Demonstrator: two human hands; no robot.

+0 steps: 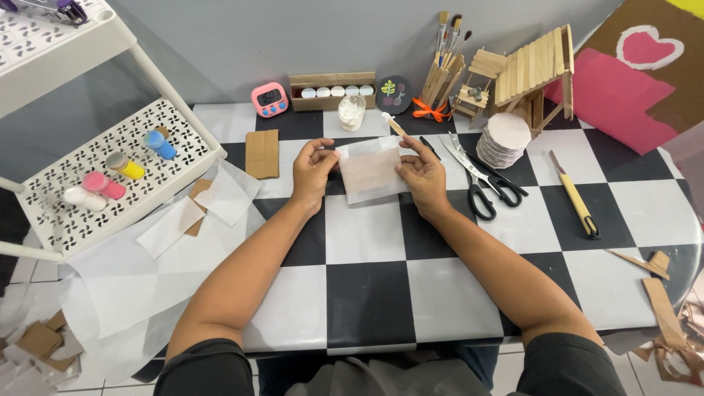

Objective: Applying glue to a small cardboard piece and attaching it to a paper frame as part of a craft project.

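My left hand [312,170] pinches the left edge of a translucent white paper sheet [371,170] that lies on the checkered table [367,293]. My right hand [421,174] presses the sheet's right edge and also holds a wooden stick [394,125] with a white-coated tip pointing up and away. A brownish card shows faintly under the paper. A small jar of white glue [351,112] stands just beyond the sheet.
Black-handled scissors [480,180], a stack of round pinkish discs [504,139], a yellow craft knife [576,196] and a stick-built house [524,73] sit to the right. A cardboard piece [262,153], loose paper sheets [220,198] and a white rack with paint bottles [110,176] are left.
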